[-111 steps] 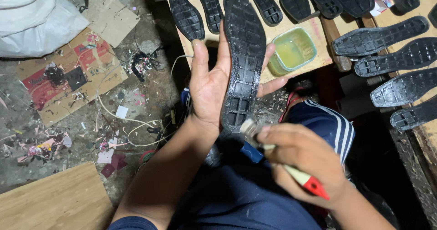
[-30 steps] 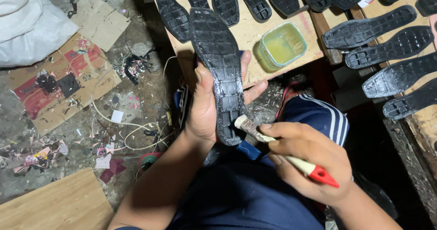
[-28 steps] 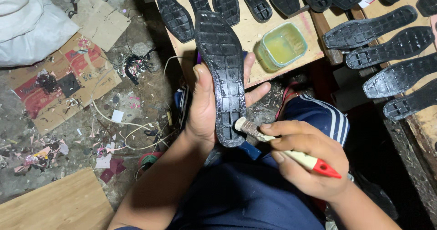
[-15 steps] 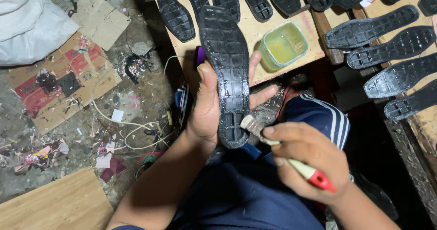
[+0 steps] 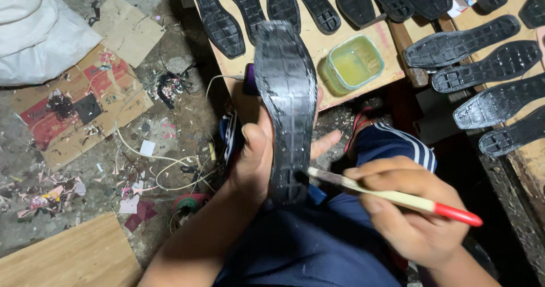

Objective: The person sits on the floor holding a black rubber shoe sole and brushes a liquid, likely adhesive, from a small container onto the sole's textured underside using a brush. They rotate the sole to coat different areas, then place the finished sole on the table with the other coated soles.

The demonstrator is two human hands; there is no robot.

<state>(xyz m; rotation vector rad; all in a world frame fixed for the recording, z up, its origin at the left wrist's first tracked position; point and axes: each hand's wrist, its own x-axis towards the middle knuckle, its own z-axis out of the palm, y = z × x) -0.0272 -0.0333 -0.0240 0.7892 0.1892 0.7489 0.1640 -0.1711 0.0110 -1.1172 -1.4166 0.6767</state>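
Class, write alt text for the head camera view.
A left hand holds a black shoe sole upright while the right hand touches a brush to its heel end. More soles and a green tub lie on boards.

The long black rubber shoe sole (image 5: pixel 286 99) looks wet and glossy, its tread ribbed. The pale wooden tabletop (image 5: pixel 318 45) is matt and rough. The small green translucent tub (image 5: pixel 352 65) seems plastic. The floor's cardboard sheets (image 5: pixel 79 102) look dull and scuffed.
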